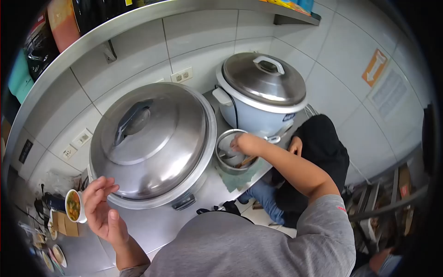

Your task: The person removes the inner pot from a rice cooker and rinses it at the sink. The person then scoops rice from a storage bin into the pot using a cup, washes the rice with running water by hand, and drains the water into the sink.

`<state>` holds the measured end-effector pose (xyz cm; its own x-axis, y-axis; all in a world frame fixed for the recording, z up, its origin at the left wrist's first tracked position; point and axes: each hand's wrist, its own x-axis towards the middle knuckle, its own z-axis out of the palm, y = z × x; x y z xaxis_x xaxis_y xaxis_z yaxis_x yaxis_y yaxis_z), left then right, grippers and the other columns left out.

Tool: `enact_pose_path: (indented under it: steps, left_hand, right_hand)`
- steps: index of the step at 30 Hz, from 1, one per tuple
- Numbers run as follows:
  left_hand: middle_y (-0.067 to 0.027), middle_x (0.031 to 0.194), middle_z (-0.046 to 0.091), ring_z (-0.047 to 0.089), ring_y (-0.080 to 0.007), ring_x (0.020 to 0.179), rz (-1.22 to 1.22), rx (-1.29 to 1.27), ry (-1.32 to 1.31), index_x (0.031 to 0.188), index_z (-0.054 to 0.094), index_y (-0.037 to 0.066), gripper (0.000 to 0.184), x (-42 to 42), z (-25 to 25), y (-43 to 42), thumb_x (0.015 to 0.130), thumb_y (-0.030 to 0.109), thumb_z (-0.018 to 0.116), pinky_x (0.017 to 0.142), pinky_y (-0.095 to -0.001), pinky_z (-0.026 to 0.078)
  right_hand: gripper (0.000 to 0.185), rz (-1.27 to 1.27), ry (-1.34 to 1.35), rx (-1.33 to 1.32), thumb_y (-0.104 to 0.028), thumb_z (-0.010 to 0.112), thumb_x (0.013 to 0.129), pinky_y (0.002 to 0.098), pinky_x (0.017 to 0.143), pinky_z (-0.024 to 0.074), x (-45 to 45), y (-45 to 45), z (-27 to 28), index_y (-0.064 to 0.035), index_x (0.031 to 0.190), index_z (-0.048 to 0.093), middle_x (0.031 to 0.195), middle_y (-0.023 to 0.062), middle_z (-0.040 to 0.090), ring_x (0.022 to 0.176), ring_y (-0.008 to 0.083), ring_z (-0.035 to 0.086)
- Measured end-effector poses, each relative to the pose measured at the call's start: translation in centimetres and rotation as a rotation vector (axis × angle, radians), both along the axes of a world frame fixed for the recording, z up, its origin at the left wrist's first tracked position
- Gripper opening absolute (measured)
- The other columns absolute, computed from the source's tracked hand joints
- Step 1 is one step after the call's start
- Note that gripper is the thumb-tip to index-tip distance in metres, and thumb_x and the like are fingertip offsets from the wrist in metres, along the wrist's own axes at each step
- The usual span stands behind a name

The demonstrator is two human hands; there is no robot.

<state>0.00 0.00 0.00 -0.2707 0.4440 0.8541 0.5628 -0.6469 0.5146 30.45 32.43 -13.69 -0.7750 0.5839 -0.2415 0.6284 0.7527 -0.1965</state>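
My left hand (104,210) is raised with its fingers apart and nothing in it, beside the rim of a large cooker with a domed metal lid (157,138). Just left of that hand is a white bowl of soup (74,206). My right hand (247,144) reaches into a round metal pot (220,159) that holds water and utensils. Its fingers are closed at the pot's inside; what they hold, if anything, is hidden. The pot stands on a green cloth (237,181).
A light blue rice cooker (258,117) with a metal lid stands behind the pot. Another person in black (323,147) is close on the right, a hand near the counter edge. A metal shelf (134,16) runs overhead. Small dishes (59,255) sit at the lower left.
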Motion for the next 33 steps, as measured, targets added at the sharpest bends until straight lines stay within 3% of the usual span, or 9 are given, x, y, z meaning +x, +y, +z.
enact_pose_path:
  steps: [4, 7, 9, 12, 15, 20, 26, 28, 33]
  left_hand:
    - [-0.0241, 0.12, 0.051, 0.058, -0.0323, 0.101, 0.131, -0.027, -0.044, 0.118, 0.053, 0.0, 0.041, 4.4, 0.5, 2.9, 0.088, 0.026, 0.06, 0.08, -0.038, 0.052]
    - [-0.023, 0.119, 0.052, 0.059, -0.0314, 0.102, 0.21, -0.039, -0.12, 0.116, 0.055, 0.0, 0.038, 8.5, 0.5, 4.6, 0.087, 0.024, 0.061, 0.08, -0.0379, 0.052]
    - [-0.0222, 0.118, 0.052, 0.059, -0.0311, 0.102, 0.209, -0.057, -0.104, 0.114, 0.056, 0.0, 0.036, 10.6, 0.7, 5.2, 0.086, 0.022, 0.063, 0.081, -0.0377, 0.052]
    - [-0.0216, 0.118, 0.052, 0.058, -0.0308, 0.102, 0.289, -0.103, -0.102, 0.113, 0.056, 0.0, 0.033, 12.3, 0.9, 4.6, 0.086, 0.019, 0.063, 0.082, -0.0376, 0.052]
    - [-0.0221, 0.118, 0.053, 0.059, -0.0303, 0.102, 0.35, -0.131, -0.091, 0.113, 0.056, -0.001, 0.033, 12.3, 0.9, 3.4, 0.087, 0.018, 0.062, 0.083, -0.0371, 0.051]
    - [-0.0231, 0.121, 0.053, 0.059, -0.0296, 0.102, 0.418, -0.103, -0.141, 0.115, 0.055, -0.003, 0.033, 11.3, 0.8, 2.2, 0.087, 0.014, 0.058, 0.083, -0.0351, 0.051]
    - [-0.022, 0.123, 0.052, 0.057, -0.0294, 0.108, 0.35, -0.191, -0.152, 0.115, 0.057, -0.002, 0.035, 10.3, 1.7, 2.9, 0.083, 0.012, 0.063, 0.088, -0.0375, 0.049]
    - [-0.02, 0.133, 0.048, 0.046, -0.0332, 0.123, 0.61, -0.346, 0.361, 0.121, 0.056, 0.002, 0.045, 9.0, 3.3, 4.2, 0.079, 0.017, 0.066, 0.103, -0.0448, 0.036]
    - [-0.0154, 0.141, 0.04, 0.034, -0.0349, 0.134, 0.702, -0.54, 0.619, 0.128, 0.053, 0.009, 0.064, 5.1, 4.6, 9.3, 0.072, 0.028, 0.074, 0.11, -0.0527, 0.021]
  right_hand:
    - [0.025, -0.112, 0.73, 0.474, -0.017, 0.063, 0.08, 0.0418, 0.081, 0.0471, 4.2, 6.9, 9.4, -0.0069, 0.103, 0.065, 0.103, 0.0157, 0.063, 0.09, 0.0341, 0.06]
    - [0.041, -0.587, 0.527, 0.902, -0.027, 0.062, 0.085, 0.0417, 0.093, 0.0408, 8.7, 16.6, 15.1, -0.0037, 0.118, 0.057, 0.108, 0.0174, 0.063, 0.11, 0.0329, 0.053]
    - [0.041, -0.702, 0.269, 0.827, -0.028, 0.06, 0.087, 0.0436, 0.09, 0.0448, 11.3, 23.6, 13.0, -0.0021, 0.117, 0.054, 0.103, 0.0191, 0.064, 0.106, 0.0351, 0.057]
    - [0.028, -0.568, 0.272, 0.753, -0.023, 0.055, 0.089, 0.0487, 0.078, 0.0508, 11.6, 27.5, 12.4, 0.0008, 0.104, 0.053, 0.094, 0.0225, 0.065, 0.087, 0.0405, 0.063]
    - [0.027, -0.489, 0.331, 0.765, -0.021, 0.057, 0.087, 0.0498, 0.077, 0.0491, 12.0, 28.1, 14.5, 0.0021, 0.101, 0.057, 0.09, 0.0265, 0.064, 0.088, 0.0433, 0.061]
    - [0.027, -0.375, 0.438, 0.77, -0.022, 0.058, 0.086, 0.0494, 0.077, 0.0486, 8.3, 24.9, 20.6, 0.002, 0.099, 0.059, 0.089, 0.0272, 0.064, 0.087, 0.0431, 0.062]
    - [0.026, -0.052, 0.524, 0.64, -0.019, 0.051, 0.083, 0.0495, 0.079, 0.0487, -8.4, 13.1, 22.1, 0.0002, 0.098, 0.061, 0.089, 0.025, 0.065, 0.086, 0.0413, 0.063]
    - [0.024, 0.082, 0.513, 0.596, -0.015, 0.049, 0.082, 0.048, 0.078, 0.0504, -15.0, 9.7, 21.5, -0.0018, 0.096, 0.064, 0.091, 0.0228, 0.066, 0.086, 0.0382, 0.064]
    - [0.025, 0.21, 0.48, 0.457, -0.013, 0.05, 0.082, 0.0409, 0.081, 0.0522, -26.7, 3.8, 19.8, -0.0068, 0.092, 0.072, 0.101, 0.0162, 0.068, 0.095, 0.0309, 0.066]
